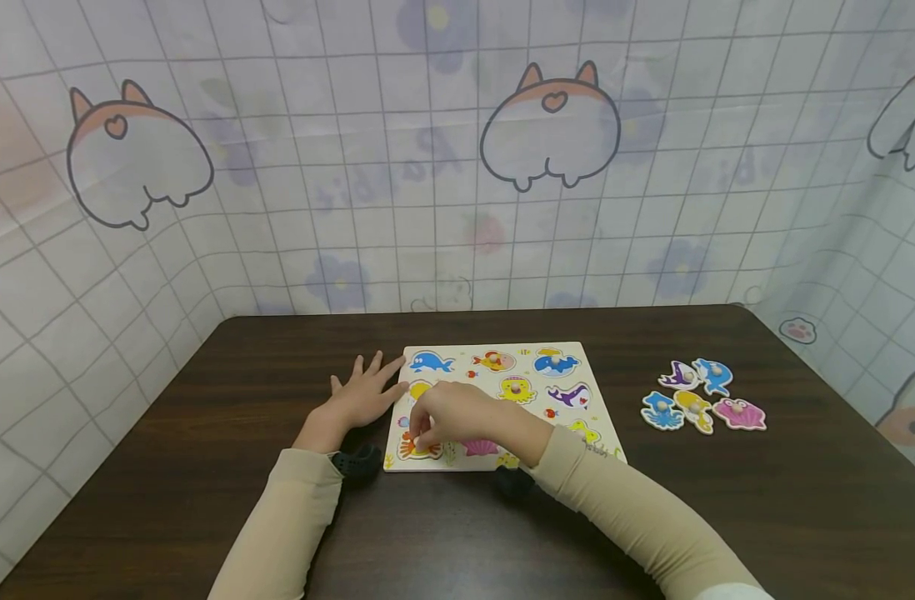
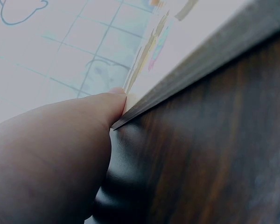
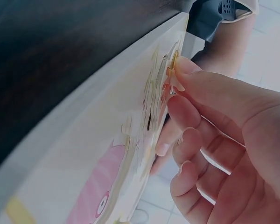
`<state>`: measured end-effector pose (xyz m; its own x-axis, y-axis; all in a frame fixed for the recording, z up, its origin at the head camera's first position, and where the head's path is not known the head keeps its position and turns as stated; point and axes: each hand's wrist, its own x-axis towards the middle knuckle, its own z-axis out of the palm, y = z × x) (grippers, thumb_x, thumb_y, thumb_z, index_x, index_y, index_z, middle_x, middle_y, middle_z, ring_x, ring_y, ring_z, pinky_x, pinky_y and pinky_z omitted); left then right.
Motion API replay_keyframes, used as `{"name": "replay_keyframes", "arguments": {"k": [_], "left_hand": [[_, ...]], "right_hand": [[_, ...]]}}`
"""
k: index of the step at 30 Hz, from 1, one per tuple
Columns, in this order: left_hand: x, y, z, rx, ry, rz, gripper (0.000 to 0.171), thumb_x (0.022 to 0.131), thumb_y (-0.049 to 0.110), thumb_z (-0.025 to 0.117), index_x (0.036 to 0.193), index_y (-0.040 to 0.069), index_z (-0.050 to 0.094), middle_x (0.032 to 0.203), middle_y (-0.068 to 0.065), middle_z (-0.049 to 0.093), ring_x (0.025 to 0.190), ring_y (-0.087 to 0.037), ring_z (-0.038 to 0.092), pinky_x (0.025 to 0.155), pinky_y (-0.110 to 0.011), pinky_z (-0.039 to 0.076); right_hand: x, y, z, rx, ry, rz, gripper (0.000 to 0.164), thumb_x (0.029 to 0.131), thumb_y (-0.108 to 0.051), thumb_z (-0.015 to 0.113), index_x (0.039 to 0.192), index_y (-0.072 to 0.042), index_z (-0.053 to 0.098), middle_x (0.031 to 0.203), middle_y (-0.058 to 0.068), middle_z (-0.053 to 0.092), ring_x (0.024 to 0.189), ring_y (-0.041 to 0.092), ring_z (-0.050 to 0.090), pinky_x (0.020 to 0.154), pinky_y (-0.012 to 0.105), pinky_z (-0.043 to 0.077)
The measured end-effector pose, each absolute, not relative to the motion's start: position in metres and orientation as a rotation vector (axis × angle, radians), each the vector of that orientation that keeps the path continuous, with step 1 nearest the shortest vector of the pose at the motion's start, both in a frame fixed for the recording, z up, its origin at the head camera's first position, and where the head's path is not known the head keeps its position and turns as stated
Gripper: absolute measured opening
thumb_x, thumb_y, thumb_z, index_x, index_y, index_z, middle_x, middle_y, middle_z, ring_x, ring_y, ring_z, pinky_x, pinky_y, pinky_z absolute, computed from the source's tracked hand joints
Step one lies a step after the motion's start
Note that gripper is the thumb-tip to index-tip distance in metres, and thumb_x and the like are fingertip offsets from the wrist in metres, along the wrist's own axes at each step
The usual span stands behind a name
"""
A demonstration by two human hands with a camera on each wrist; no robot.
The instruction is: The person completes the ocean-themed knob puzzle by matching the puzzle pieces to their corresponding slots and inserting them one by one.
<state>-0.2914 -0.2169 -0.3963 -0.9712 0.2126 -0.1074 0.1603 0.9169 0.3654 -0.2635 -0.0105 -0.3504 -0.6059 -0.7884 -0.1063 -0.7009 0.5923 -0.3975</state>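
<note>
A white puzzle board (image 1: 463,354) with sea-animal pictures lies flat on the dark table. My left hand (image 1: 362,398) is at its left edge with the fingers spread and the tips touching the board; in the left wrist view the thumb meets the board's corner. My right hand (image 1: 453,412) reaches across the board to its near left corner. There its thumb and index finger pinch the orange crab puzzle piece (image 1: 407,450), whose edge looks tilted off the surface in the right wrist view. The other right fingers are curled.
Several loose knobbed pieces lie right of the board: a purple one (image 1: 681,376), a blue one (image 1: 716,377), a blue octopus-like one (image 1: 662,412), a yellow one (image 1: 693,408) and a pink fish (image 1: 739,414). A patterned cloth (image 1: 427,275) hangs behind the table (image 1: 277,358).
</note>
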Motion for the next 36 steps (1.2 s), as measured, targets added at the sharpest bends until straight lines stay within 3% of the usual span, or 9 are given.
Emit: {"name": "replay_keyframes", "arguments": {"k": [9, 17, 36], "left_hand": [[-0.291, -0.216, -0.395, 0.29, 2.932, 0.549, 0.064, 0.11, 0.046, 0.043, 0.165, 0.018, 0.027, 0.168, -0.026, 0.01, 0.151, -0.054, -0.001, 0.108, -0.082, -0.002], [-0.29, -0.215, -0.395, 0.29, 2.936, 0.548, 0.063, 0.109, 0.045, 0.044, 0.164, 0.018, 0.029, 0.167, -0.026, 0.012, 0.151, -0.054, 0.001, 0.108, -0.082, -0.001], [-0.293, -0.215, -0.398, 0.273, 2.922, 0.56, 0.066, 0.109, 0.048, 0.043, 0.165, 0.019, 0.025, 0.168, -0.025, 0.008, 0.152, -0.052, -0.004, 0.109, -0.08, -0.004]], "right_hand": [[-0.262, -0.012, -0.35, -1.23, 2.565, -0.418, 0.006, 0.092, -0.024, 0.08, 0.092, -0.018, 0.08, 0.077, -0.014, 0.066, 0.075, 0.005, 0.057, 0.071, 0.022, 0.048], [-0.262, -0.006, -0.349, -1.215, 2.565, -0.42, 0.011, 0.094, -0.025, 0.078, 0.101, -0.018, 0.081, 0.08, -0.014, 0.066, 0.077, 0.006, 0.057, 0.069, 0.023, 0.048], [-0.257, 0.051, -0.328, -1.321, 2.567, -0.547, 0.018, 0.095, -0.019, 0.076, 0.112, -0.014, 0.079, 0.089, -0.012, 0.07, 0.073, 0.008, 0.057, 0.066, 0.024, 0.051]]}}
